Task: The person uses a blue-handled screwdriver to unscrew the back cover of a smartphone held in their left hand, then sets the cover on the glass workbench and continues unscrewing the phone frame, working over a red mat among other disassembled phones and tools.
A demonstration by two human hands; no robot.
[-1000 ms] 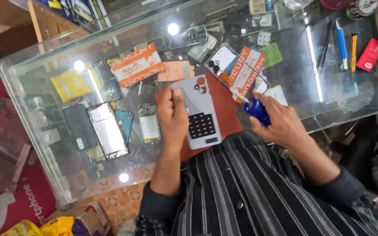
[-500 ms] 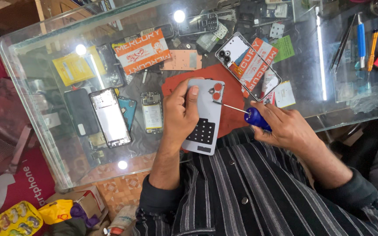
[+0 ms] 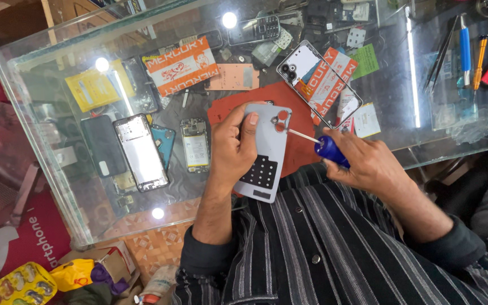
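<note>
— What's inside the glass counter?

— Phone bodies, a loose battery, orange packets, all lying flat under the top.

— And the grey phone?

— On the red mat, long axis running toward the person, camera end away. The left hand grips its edge; the right hand is closed round a blue-handled screwdriver, tip pointing left at the camera corner.

— The screw?

— Too small to tell.
</note>
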